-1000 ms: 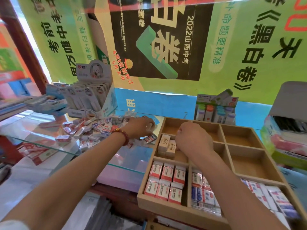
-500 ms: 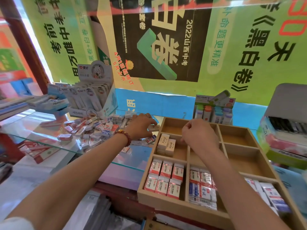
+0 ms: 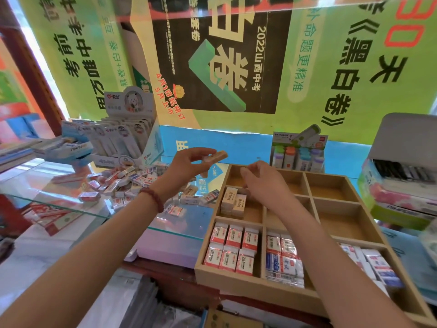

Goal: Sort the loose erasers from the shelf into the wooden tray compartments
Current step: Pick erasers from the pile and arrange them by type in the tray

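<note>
Left hand fingers pinch a cream rectangular eraser above the loose eraser pile on the glass shelf. Right hand fingers hang loosely curled, empty, over the compartmented wooden tray; its near-left compartment holds 6 red-and-white erasers.

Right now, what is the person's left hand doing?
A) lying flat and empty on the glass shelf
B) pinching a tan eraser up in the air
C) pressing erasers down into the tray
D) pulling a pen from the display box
B: the left hand pinches a tan eraser between thumb and fingertips, in the air above the pile of loose erasers, just left of the wooden tray.
</note>
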A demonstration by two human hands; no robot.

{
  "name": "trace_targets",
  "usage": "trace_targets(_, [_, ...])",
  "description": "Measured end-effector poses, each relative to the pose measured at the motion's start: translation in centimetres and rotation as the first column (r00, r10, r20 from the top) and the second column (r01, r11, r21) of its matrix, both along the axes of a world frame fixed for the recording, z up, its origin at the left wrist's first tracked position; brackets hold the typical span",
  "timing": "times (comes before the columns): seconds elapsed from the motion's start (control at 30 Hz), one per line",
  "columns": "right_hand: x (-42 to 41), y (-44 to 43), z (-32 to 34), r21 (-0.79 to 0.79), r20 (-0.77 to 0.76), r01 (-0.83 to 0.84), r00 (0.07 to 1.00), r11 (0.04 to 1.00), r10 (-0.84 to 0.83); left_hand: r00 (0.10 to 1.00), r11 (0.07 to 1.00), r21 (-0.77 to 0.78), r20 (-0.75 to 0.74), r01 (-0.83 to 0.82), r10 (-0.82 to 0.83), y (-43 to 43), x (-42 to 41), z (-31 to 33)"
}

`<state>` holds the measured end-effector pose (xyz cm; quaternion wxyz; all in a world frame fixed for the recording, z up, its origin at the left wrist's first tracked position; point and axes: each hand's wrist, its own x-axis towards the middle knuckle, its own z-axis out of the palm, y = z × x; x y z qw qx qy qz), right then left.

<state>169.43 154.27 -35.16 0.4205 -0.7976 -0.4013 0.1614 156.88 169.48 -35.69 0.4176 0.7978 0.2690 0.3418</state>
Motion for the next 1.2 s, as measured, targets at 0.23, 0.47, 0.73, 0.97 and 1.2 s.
trace_targets(0.23, [-1.5,-0.9,2.5,0.117,-0.342,-0.156,0.921,0.981,0.187,0.959,0.951,-0.138,0.104,0.276,-0.263,-6.0,-1.1,1.3])
trace_targets(0.47, [-0.7,-1.7,2.7,-0.020,-0.172,0.090,0.981,0.996,-0.092,0.993,0.985,-0.127,0.020,0.119,-0.117,-7.1,-1.4,-1.0])
trace_targets(0.73, [0.4,-0.7,-2.0,-0.232,0.100,0.186,0.981,0.955,-0.166,0.996,0.994,-0.064,0.012,0.090,-0.090,-8.2,-1.9,-2.2])
trace_targets(0.97, [-1.1,0.2,-2.2,-0.314,0.360,0.102,0.933,0.944,0.019,0.995,0.994,-0.040,0.000,0.097,-0.097,-8.6,-1.7,-2.7])
trace_targets(1.2, [-1.4,-0.7,1.3,-0.066,-0.045,-0.180,0.983,0.981,0.178,0.985,0.948,0.268,-0.050,0.174,-0.167,-9.8,-1.8,-2.3])
